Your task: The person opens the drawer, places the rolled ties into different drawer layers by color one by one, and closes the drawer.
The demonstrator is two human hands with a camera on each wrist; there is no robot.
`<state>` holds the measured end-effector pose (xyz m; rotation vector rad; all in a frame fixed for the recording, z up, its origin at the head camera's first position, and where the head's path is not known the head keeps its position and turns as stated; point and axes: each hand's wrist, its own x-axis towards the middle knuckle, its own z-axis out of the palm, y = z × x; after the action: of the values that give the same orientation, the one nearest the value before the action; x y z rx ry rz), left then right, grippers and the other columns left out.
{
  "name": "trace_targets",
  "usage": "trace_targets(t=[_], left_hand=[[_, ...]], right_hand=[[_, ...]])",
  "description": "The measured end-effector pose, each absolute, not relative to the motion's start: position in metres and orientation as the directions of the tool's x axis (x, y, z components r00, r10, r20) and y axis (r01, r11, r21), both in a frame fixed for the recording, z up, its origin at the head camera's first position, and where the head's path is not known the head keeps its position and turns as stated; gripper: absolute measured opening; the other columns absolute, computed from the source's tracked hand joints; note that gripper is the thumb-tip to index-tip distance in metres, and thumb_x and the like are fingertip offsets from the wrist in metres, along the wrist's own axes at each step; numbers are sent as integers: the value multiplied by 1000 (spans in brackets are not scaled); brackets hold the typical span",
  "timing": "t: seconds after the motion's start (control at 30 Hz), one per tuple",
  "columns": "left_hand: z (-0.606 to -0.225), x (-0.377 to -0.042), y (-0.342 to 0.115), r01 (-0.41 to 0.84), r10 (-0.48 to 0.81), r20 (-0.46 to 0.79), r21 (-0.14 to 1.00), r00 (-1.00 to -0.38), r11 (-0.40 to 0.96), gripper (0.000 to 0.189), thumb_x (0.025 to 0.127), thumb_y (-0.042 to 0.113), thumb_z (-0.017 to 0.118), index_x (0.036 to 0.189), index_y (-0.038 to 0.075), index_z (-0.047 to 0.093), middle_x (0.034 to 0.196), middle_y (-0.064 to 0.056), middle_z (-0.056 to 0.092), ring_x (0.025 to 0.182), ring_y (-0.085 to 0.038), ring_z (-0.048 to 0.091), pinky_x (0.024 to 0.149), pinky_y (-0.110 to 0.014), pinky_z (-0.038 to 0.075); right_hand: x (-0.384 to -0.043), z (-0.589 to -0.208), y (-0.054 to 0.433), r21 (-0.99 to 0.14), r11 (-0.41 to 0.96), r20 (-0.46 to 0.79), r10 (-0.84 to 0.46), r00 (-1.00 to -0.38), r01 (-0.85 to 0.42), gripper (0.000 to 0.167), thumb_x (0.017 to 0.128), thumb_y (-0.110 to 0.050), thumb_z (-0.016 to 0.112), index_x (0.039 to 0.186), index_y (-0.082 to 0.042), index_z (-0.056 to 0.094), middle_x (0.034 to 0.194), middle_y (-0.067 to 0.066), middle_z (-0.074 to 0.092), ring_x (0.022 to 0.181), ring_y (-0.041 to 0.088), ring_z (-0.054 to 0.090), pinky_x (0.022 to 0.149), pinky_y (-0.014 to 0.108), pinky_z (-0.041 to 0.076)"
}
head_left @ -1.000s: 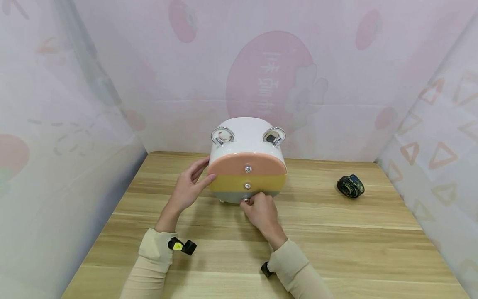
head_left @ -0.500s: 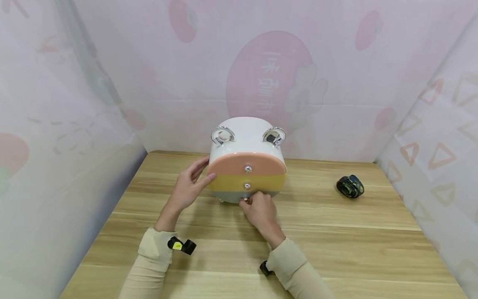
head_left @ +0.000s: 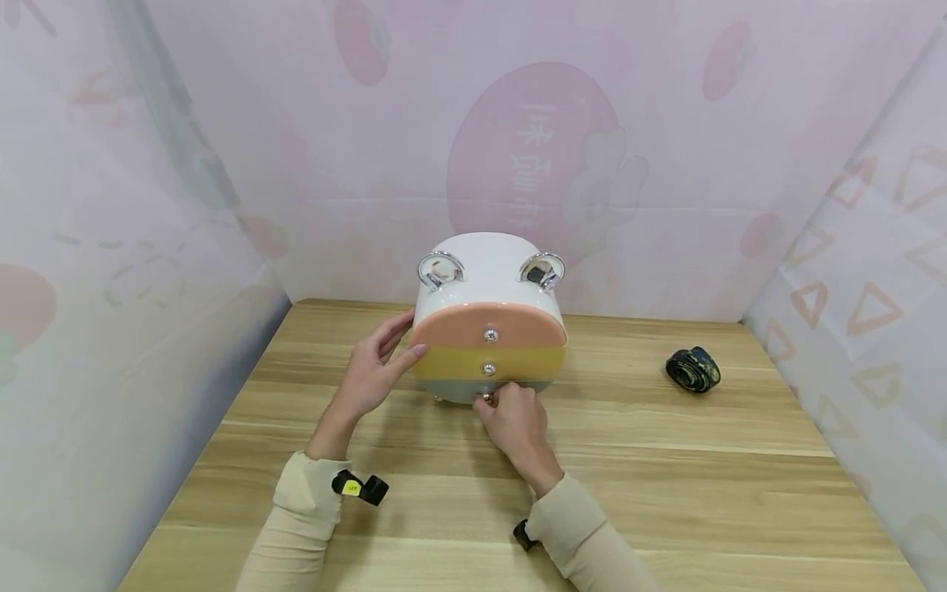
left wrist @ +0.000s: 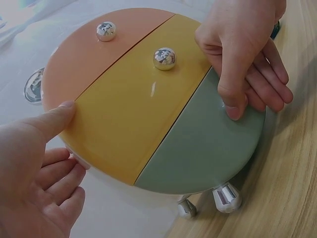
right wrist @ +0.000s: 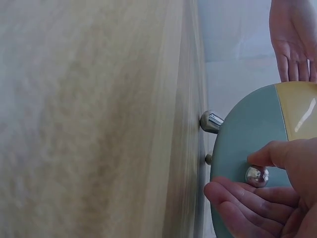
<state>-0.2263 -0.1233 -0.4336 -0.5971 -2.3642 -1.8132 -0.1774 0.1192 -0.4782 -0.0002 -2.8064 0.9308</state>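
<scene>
- Cabinet (head_left: 484, 275), one: white, rounded, standing on the table (head_left: 666, 477); chrome ear-shaped pieces (head_left: 441, 268) on its top, chrome feet (left wrist: 227, 197) underneath.
- Drawer fronts, three, on the cabinet's face: peach (head_left: 451, 327) uppermost, yellow (head_left: 444, 362) between, green (left wrist: 198, 148) lowest.
- Knobs, three, chrome, ball-shaped: peach knob (left wrist: 106, 31), yellow knob (left wrist: 164, 59) and green knob (right wrist: 257, 177), one to each front.
- Left hand (head_left: 373, 374), at the cabinet's left side (left as the person faced it): thumb laid on the rim of the face where peach met yellow, the other fingers loosely extended along the side wall, none clenched.
- Right hand (head_left: 518, 419), at the cabinet's lower front: thumb and bent forefinger pinched the green knob, the remaining fingers gathered beneath it (the right wrist view showed this best).
- Strap (head_left: 693, 369), one: dark, patterned, rolled into a coil, lying well to the cabinet's right.
- Cloth backdrop (head_left: 333, 148), behind the cabinet: pale, with pink printed shapes.
</scene>
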Motion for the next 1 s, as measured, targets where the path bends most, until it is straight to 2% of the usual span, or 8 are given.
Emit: trace_targets(t=[0.2, 0.57, 0.77, 1.0], left_hand=[[-433, -225, -122, 363, 244, 311, 907, -919, 211, 60, 102, 28, 72, 158, 18, 49, 163, -4, 49, 156, -23, 42, 129, -45, 36], [-434, -226, -122, 365, 244, 315, 910, -917, 195, 61, 102, 26, 73, 157, 14, 50, 163, -7, 50, 156, -23, 43, 129, -46, 36], [-434, -226, -123, 359, 240, 310, 913, -920, 196, 62, 102, 28, 73, 157, 15, 50, 163, -6, 50, 155, -22, 43, 129, -43, 36], [-434, -226, -123, 359, 238, 311, 913, -920, 194, 62, 102, 28, 73, 157, 15, 50, 163, -6, 50, 155, -22, 43, 128, -50, 35]], right_hand=[[-174, -478, 119, -586, 809, 175, 66, -982, -50, 60, 91, -34, 74, 45, -23, 37, 41, -12, 29, 41, 6, 30, 37, 25, 26], [-166, -474, 119, -577, 816, 162, 60, -985, -45, 59, 89, -30, 73, 47, -23, 33, 43, -12, 25, 41, 7, 26, 38, 26, 25], [-159, -471, 119, -562, 826, 133, 36, -990, -46, 59, 90, -32, 73, 47, -23, 33, 44, -12, 26, 42, 8, 29, 39, 27, 26], [-149, -466, 119, -507, 858, 148, -4, -989, -80, 61, 91, -34, 74, 46, -23, 34, 44, -12, 28, 44, 10, 34, 38, 28, 28]])
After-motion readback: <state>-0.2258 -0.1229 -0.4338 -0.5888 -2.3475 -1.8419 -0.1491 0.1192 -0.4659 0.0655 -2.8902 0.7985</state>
